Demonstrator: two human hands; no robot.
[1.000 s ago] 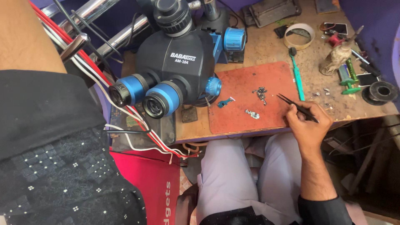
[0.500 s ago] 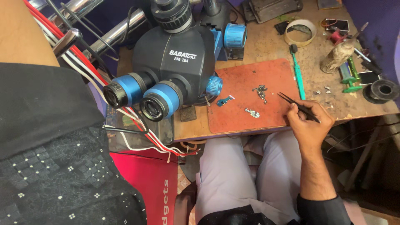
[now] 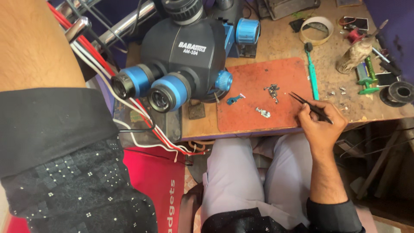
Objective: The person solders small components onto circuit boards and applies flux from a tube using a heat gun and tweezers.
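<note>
While right hand (image 3: 321, 125) grips, tweezers (image 3: 307, 105) slant up-left, tips over red mat (image 3: 258, 90)

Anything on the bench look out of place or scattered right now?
Mildly. Small metal parts lie loose on the red mat, with a blue piece and a silver piece lying apart from them. More tiny bits sit off the mat on the bare wood. The right hand holds black tweezers nearby.
</note>
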